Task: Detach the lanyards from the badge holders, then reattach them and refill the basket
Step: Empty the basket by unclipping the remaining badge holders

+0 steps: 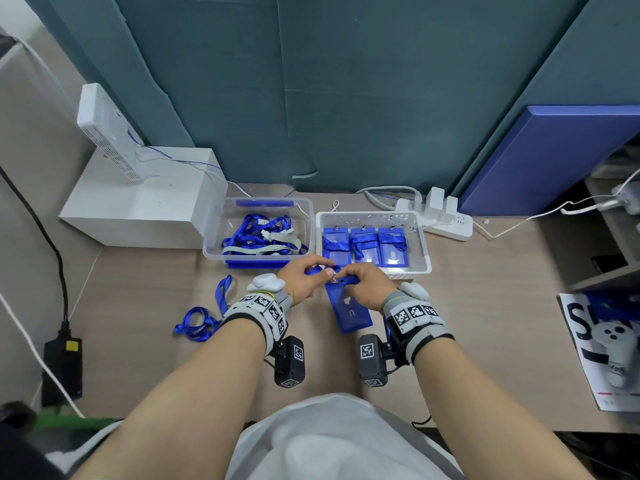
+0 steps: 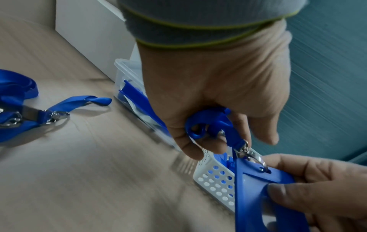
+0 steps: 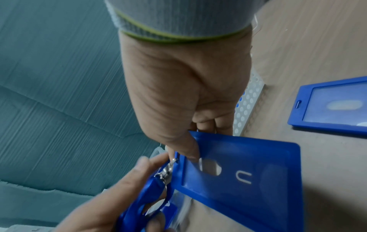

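Lanyard (image 2: pixel 210 124) left-held, clip (image 2: pixel 248 154) in holder (image 3: pixel 248 180)

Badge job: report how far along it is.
Done, it seems: loose lanyards lie on the desk, and one bare holder lies beside the white basket. In hand: the right hand grips a badge holder while the left hand works a lanyard and its metal clip at the slot. Left: three holders in the basket are wrapped in lanyards, then reattaching and refilling.
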